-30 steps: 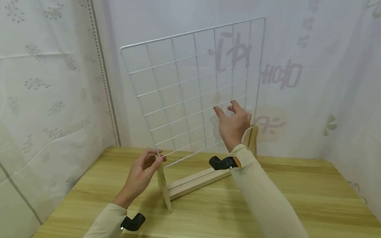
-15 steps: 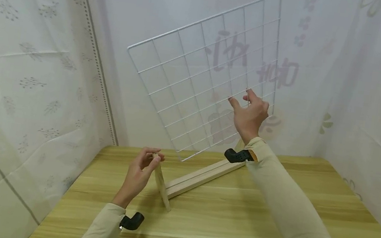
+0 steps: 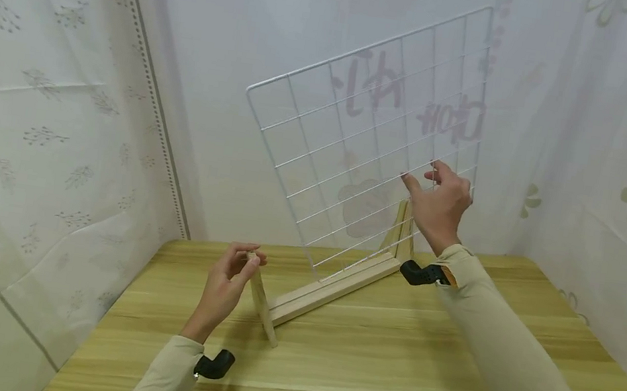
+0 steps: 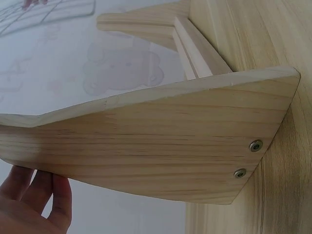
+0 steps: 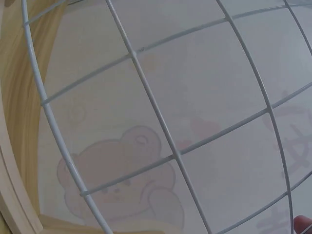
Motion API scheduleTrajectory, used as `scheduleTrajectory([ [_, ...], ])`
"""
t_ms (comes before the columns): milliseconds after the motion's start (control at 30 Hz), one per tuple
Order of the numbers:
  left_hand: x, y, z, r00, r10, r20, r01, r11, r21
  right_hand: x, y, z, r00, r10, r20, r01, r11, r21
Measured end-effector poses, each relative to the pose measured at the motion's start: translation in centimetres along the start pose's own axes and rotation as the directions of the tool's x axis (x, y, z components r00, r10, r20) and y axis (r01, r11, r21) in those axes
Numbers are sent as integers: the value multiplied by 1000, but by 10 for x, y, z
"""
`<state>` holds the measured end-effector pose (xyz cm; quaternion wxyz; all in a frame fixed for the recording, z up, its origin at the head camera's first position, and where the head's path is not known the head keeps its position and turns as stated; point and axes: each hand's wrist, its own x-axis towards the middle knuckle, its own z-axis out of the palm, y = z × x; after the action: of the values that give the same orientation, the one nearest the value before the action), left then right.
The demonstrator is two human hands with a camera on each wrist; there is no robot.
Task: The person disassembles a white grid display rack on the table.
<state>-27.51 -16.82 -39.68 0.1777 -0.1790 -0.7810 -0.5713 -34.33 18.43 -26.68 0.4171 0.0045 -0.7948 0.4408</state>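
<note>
My right hand (image 3: 441,203) grips the white wire grid panel (image 3: 329,63) near its right side, holding it tilted above the wooden stand. In the right wrist view only a fingertip (image 5: 303,225) shows beside the wires. The grid's lower left corner hangs just above or behind the stand's crossbar (image 3: 336,292); whether it touches cannot be told. My left hand (image 3: 220,293) pinches the top of the stand's left side board (image 3: 263,309). The left wrist view shows this board's (image 4: 161,126) outer face with two bolts. Partly behind the grid, the right side board (image 3: 391,236) stands upright.
The stand rests on a wood-grain table (image 3: 360,376). Behind it hangs a pale printed curtain (image 3: 204,160), with more patterned cloth (image 3: 57,52) on the left and right. Each wrist carries a black camera mount, such as the left mount (image 3: 215,364).
My right hand first lifted the grid clear of the left side board, then moved it right and slightly down over the stand. The left hand has kept hold of the board, almost still.
</note>
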Motion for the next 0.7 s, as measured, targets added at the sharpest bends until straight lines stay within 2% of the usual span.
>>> scheduleTrajectory([
  [133,-1,1,1,1000,20,8,-20,1000,3,-3,8,-13,999,-37,-3,37,999,-27],
  [333,-2,2,1,1000,16,10,-16,1000,-2,-10,21,-31,998,-63,-3,63,996,-62],
  [700,2,0,3,1000,12,-3,-12,1000,12,-19,51,-48,997,-82,11,82,988,-129],
])
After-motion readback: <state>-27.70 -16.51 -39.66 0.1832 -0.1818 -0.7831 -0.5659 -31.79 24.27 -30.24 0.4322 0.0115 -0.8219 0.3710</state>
